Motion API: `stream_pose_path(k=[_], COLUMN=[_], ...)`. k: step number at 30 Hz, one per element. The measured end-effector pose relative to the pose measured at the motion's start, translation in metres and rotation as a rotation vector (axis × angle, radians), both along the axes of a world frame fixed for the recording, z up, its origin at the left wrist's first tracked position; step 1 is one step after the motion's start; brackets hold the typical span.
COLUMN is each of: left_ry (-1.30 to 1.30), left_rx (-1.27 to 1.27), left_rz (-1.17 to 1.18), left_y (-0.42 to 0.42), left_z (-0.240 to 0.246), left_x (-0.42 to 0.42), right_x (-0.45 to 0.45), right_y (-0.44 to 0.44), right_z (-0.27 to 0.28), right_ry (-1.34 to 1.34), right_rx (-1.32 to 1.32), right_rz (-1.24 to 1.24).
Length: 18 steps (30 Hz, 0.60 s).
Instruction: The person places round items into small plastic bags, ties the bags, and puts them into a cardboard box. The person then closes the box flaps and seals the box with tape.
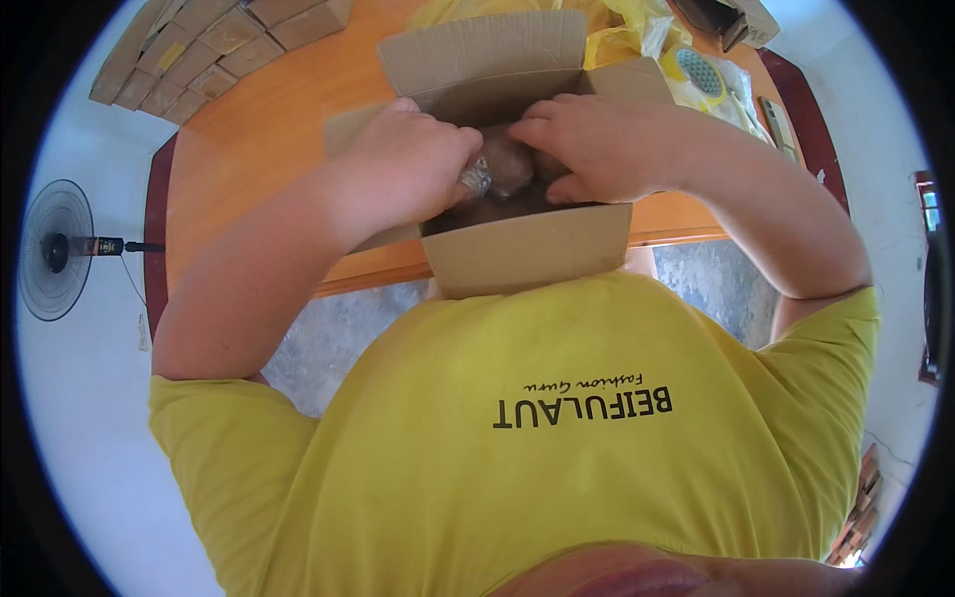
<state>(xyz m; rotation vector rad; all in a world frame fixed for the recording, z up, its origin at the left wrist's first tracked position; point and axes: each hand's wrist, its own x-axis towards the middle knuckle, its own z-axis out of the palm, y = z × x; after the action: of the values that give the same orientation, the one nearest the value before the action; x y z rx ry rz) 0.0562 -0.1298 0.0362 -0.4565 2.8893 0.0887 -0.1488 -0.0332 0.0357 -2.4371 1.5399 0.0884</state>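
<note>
An open cardboard box (526,250) is before me at the table's near edge, its flaps folded outward. Inside lie rounded brown things (511,168), shadowed and partly covered by my hands. My left hand (418,160) reaches over the box's left side, fingers curled around crinkled clear plastic wrapping (476,177); what it wraps is hidden. From the right, my right hand (589,145) reaches in, thumb and fingers apart around a rounded brown thing. Whether it grips that thing is unclear.
Stacked small cardboard boxes (224,48) stand at the table's (276,112) far left. Behind the box lies yellow plastic (627,30). A tape roll (701,72) and a phone-like object (778,127) lie to the right. A fan (56,250) is at far left.
</note>
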Motion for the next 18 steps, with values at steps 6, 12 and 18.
stream_pose_path(k=[6,12,18], left_ry=[-0.096,-0.079,-0.070], left_rx=[-0.017,0.008,-0.039], left_rz=[0.128,0.139,0.212], left_y=[0.004,-0.001,0.007], left_z=[0.004,0.001,0.003], left_x=[-0.012,-0.012,-0.013], right_x=[0.012,0.030,0.028], right_y=[-0.027,-0.041,-0.042], right_z=[0.029,-0.011,-0.026], right_ry=[0.087,0.130,0.021], right_rx=[0.346,0.216,0.236], right_rz=[-0.133,-0.049,-0.117])
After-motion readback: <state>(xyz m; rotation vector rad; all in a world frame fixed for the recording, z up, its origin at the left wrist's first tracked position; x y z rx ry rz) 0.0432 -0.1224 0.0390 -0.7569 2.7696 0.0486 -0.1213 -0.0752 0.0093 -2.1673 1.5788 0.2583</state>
